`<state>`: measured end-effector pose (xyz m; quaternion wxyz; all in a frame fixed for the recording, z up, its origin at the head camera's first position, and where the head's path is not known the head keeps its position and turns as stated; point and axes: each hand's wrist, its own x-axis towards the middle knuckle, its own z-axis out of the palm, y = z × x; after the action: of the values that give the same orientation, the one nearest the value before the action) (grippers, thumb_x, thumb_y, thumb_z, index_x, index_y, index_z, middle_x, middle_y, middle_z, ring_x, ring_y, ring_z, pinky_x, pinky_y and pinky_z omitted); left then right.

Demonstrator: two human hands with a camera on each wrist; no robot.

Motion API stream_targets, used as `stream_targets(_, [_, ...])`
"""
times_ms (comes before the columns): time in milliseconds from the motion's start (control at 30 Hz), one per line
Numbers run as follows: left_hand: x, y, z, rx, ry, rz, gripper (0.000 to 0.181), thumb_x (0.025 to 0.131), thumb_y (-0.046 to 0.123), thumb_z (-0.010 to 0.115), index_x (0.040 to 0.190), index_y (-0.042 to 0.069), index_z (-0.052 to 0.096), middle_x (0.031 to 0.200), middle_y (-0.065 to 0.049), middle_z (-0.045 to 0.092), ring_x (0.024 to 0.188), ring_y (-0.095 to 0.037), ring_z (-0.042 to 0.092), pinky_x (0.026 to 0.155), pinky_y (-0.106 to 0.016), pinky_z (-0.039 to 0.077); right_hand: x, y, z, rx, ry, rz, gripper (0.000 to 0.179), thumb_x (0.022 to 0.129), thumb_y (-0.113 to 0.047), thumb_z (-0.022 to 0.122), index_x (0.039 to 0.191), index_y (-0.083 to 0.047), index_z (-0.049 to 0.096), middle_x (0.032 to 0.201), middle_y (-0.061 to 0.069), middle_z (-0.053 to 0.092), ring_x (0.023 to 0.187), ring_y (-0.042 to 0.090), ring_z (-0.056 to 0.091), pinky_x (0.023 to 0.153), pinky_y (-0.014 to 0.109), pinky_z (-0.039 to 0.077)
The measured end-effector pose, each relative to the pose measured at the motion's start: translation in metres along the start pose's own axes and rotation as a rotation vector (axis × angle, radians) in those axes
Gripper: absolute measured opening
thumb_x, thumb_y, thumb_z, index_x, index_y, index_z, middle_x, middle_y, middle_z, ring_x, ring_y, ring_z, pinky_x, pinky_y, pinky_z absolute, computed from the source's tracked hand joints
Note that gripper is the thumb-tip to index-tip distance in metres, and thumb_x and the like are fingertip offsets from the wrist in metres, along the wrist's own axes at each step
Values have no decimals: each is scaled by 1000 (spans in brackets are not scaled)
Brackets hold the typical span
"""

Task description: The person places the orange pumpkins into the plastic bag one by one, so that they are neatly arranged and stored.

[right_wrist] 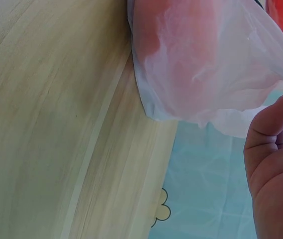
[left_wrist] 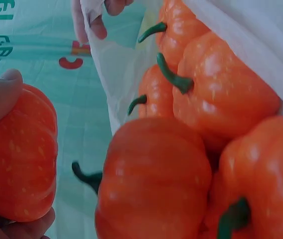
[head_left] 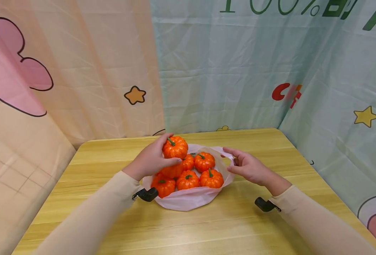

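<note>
My left hand (head_left: 154,157) grips a small orange pumpkin (head_left: 176,147) with a green stem, held above the left back part of a thin white plastic bag (head_left: 188,201). In the left wrist view, thumb and fingers wrap that pumpkin (left_wrist: 19,154) from both sides. Several more orange pumpkins (head_left: 211,178) lie bunched inside the open bag on the table. On the bag's right side, my right hand (head_left: 246,166) pinches the edge near its handle loop. The right wrist view shows the thumb (right_wrist: 270,119) against the translucent plastic (right_wrist: 206,74), with orange showing through.
The wooden table (head_left: 255,226) carries the bag near its middle. Printed fabric curtains (head_left: 207,71) hang behind and at both sides of the table. Black straps with clips (head_left: 148,194) sit at both wrists.
</note>
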<state>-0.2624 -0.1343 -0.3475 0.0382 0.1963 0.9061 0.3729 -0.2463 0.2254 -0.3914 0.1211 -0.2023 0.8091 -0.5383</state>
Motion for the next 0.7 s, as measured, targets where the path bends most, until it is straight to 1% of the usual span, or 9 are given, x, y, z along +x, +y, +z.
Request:
stream_targets(133, [7,8,11,-2,-18,25,88,88,38,84,160,21,36,143,-4,58,124,-28,64,106,-49,56,0,1,1,2,-2,-17,72,98,2,66,161,8,31,122,31,55,83,14,49,63,17,45])
stream_targets(233, [12,13,19,18,-27,51,88,87,39,85,159,21,38,143,-3,58,123,-27,64,106,-49,55,0,1,1,6,-8,-29,72,98,2,66,160,9,30,121,30,55,82,14,49,62,17,45])
stream_targets(367, [17,16,29,53,-37,74,88,86,40,86,158,21,40,144,-2,59,124,-25,63,108,-48,54,1,2,1,15,-9,-18,72,98,1,66,161,7,31,124,30,55,83,14,48,62,17,45])
stream_targets(433, [19,18,35,66,-42,74,87,85,41,87,157,22,41,144,-1,58,125,-24,63,108,-47,53,1,2,0,16,-9,-9,72,98,1,66,161,6,31,126,30,54,84,14,48,63,17,45])
stream_targets(700, [27,23,53,99,-81,97,88,86,43,86,158,20,41,147,-1,57,126,-23,61,108,-45,54,1,3,-1,18,-12,9,72,99,3,64,162,5,29,115,28,56,82,14,48,62,16,45])
